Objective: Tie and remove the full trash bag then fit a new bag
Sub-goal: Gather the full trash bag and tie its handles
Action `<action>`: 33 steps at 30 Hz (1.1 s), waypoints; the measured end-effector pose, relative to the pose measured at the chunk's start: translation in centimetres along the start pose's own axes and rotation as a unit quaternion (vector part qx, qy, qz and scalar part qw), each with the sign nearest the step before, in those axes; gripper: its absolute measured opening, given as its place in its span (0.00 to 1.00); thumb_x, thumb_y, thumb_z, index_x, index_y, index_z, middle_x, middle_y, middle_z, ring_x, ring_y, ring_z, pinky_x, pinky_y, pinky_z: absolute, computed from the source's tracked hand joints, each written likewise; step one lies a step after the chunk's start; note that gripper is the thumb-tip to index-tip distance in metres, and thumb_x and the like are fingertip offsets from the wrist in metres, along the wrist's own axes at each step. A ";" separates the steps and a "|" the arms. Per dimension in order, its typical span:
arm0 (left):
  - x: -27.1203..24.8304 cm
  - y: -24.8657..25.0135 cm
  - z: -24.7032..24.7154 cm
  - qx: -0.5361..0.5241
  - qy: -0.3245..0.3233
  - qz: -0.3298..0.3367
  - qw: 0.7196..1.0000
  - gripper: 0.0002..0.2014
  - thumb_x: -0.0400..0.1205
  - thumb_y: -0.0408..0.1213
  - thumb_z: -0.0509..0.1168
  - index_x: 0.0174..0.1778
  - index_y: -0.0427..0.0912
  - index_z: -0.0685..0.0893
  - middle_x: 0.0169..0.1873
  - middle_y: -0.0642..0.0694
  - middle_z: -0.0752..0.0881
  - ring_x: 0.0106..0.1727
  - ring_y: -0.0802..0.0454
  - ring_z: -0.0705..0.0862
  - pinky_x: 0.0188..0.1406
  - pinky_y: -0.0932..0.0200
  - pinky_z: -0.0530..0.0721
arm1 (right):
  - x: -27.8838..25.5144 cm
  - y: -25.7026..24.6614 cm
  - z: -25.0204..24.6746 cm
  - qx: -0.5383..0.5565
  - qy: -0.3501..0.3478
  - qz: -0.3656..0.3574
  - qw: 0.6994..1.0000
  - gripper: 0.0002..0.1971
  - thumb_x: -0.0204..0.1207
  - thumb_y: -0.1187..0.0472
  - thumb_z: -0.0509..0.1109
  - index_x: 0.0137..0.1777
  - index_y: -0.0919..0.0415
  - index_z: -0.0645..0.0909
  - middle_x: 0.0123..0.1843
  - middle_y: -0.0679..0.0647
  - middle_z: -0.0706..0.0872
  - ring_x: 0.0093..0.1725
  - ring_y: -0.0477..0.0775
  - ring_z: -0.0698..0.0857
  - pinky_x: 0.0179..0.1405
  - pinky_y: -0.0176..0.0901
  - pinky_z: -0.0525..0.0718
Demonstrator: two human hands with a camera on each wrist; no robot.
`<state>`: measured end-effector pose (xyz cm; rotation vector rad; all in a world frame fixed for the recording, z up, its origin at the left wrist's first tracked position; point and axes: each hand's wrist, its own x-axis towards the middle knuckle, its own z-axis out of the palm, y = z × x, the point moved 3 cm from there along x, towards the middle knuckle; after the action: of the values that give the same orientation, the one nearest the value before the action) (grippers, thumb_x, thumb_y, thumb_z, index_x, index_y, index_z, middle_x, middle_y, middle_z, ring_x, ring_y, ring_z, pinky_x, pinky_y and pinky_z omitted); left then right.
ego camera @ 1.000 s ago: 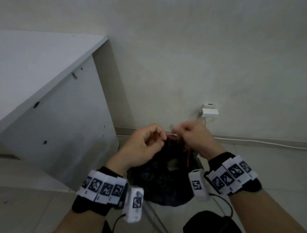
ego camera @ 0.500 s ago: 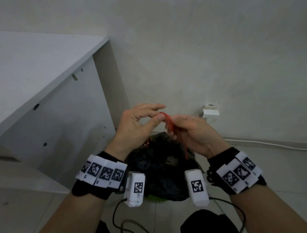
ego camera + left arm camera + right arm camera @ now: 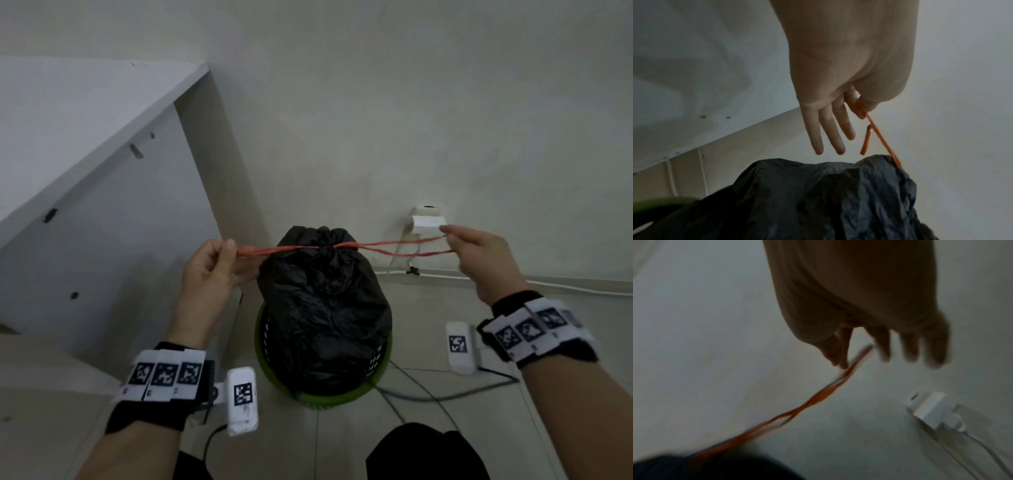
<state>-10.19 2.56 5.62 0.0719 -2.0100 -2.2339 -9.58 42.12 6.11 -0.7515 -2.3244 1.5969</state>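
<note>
A full black trash bag [image 3: 322, 308] stands in a green bin [image 3: 329, 399] on the floor, its neck gathered by a red drawstring [image 3: 274, 249]. My left hand [image 3: 219, 260] pinches the left end of the string between thumb and forefinger, its other fingers straight [image 3: 830, 129]. My right hand [image 3: 476, 250] pinches the right end, which stretches out as two strands [image 3: 404, 248]. The right wrist view is blurred but shows the drawstring [image 3: 818, 395] running from thumb and forefinger down to the bag [image 3: 694, 467]. Both ends are pulled taut sideways over the black bag [image 3: 818, 194].
A white cabinet [image 3: 102, 205] stands close on the left. A white plug adapter [image 3: 426, 222] sits in the wall behind the bag, with a white cable along the skirting. Dark cables [image 3: 445, 397] trail over the tiled floor by the bin.
My hands were together above the bag working the red string. They have since moved apart to left and right, pulling the string tight and closing the bag's neck.
</note>
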 end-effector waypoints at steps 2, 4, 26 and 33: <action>-0.2 0.5 1.1 0.010 -0.033 -0.012 0.999 0.14 0.92 0.37 0.54 0.39 0.42 0.74 0.46 0.34 0.91 0.43 0.42 0.93 0.51 0.42 0.91 | -2.0 -1.2 0.7 -0.178 0.024 -0.065 0.982 0.29 0.79 0.41 0.68 0.80 0.40 0.70 0.88 0.60 0.54 0.86 0.65 0.54 0.83 0.58 0.57; -0.2 0.8 2.1 0.003 -0.061 -0.023 0.998 0.14 0.92 0.37 0.52 0.40 0.42 0.71 0.48 0.33 0.90 0.40 0.45 0.93 0.48 0.45 0.91 | -5.0 -3.3 3.6 -0.219 -0.050 -0.197 0.954 0.38 0.72 0.32 0.69 0.82 0.35 0.61 0.90 0.50 0.41 0.87 0.57 0.34 0.83 0.57 0.42; -0.5 -0.7 4.5 0.417 -0.180 0.107 0.884 0.15 0.76 0.29 0.70 0.58 0.40 0.89 0.52 0.42 0.92 0.55 0.45 0.89 0.49 0.59 0.83 | -9.7 -4.2 11.1 -0.369 -0.097 -0.427 0.820 0.30 0.65 0.25 0.69 0.45 0.52 0.72 0.37 0.46 0.82 0.32 0.53 0.80 0.26 0.43 0.71; -1.5 0.1 6.8 0.434 -0.217 0.279 0.828 0.16 0.69 0.23 0.64 0.52 0.36 0.85 0.46 0.39 0.87 0.49 0.40 0.84 0.42 0.54 0.79 | -9.6 -4.2 11.8 -0.171 -0.284 -0.225 0.916 0.20 0.70 0.29 0.69 0.48 0.44 0.83 0.33 0.44 0.86 0.33 0.35 0.83 0.34 0.32 0.77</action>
<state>-9.58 9.44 6.36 -0.8778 -2.6368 -0.9149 -8.04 26.35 6.43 0.2550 -2.9332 1.3262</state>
